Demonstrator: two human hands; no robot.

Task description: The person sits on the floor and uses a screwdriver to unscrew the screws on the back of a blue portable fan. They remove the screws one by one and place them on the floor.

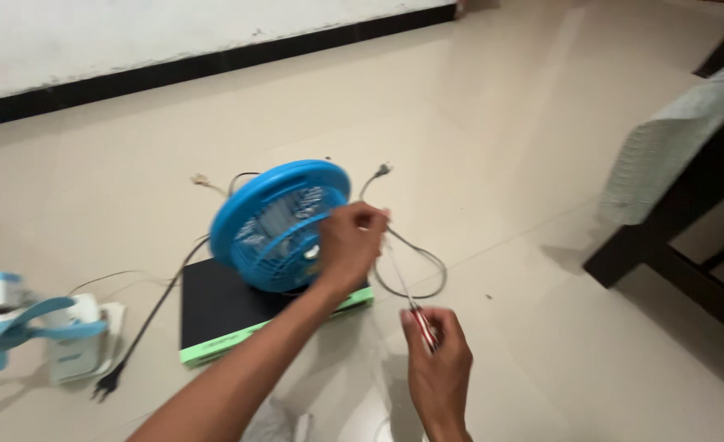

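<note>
Down on the pale tiled floor (542, 123), the left hand (352, 243) is up against the front of a small blue fan (278, 225), fingers curled together and pinched at the right edge of the grille. What exactly they pinch is too blurred to tell. The fan sits tilted, its round guard facing the person, on top of a flat black box with a green edge (214, 304) that lies on the floor. A pale printed strip runs along that green edge, too small to make out.

The right hand (437, 360) is lower and nearer the person, closed around the red-and-white handle of a screwdriver (409, 299). Its thin shaft slants up and to the left towards the left hand, the tip ending close to those fingers.

A grey cable (415, 254) loops on the floor just right of the fan, with a small connector end lying above it near the guard's upper right. A black power cord (153, 315) runs from behind the fan down to the left and ends in a plug by the box's corner.

Further left, well apart from the hands, are a white fan base (75, 348) and loose blue fan blades (18, 327). At the right edge stands dark wooden furniture (689, 237) with a pale green cloth (665, 147) draped over it. A white wall with a black skirting strip (214, 61) runs along the top.
</note>
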